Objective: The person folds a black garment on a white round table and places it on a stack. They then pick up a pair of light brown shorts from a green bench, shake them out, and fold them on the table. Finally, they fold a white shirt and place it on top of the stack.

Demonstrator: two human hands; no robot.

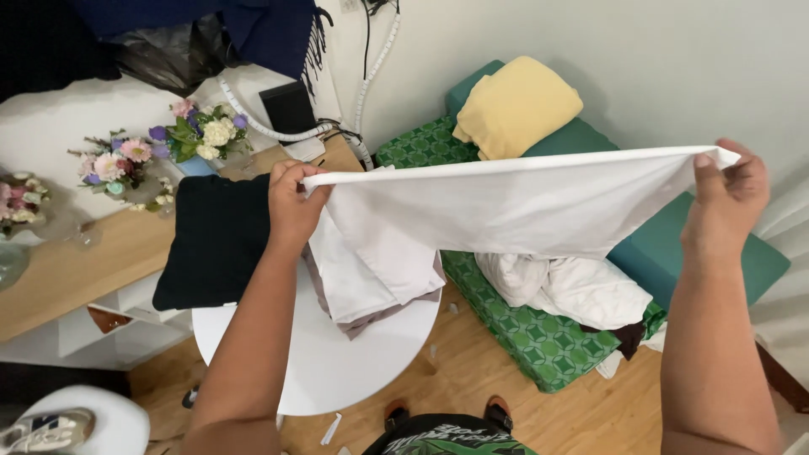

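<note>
A white cloth (506, 206) is stretched out flat in the air between both my hands. My left hand (293, 202) pinches its left corner above the round white table (337, 371). My right hand (726, 198) pinches the right corner, out over the green mattress (539, 337). Below the cloth, a small stack of folded white and grey-brown fabric (371, 282) lies on the table. A dark folded garment (215, 240) rests at the table's left edge, partly on the wooden shelf.
A crumpled white heap (573, 286) and a yellow folded blanket (514, 105) lie on the green mattress by the wall. Flower bouquets (202, 131) stand on the wooden shelf (76, 270) at left. Cables hang down the wall. Paper scraps dot the wooden floor.
</note>
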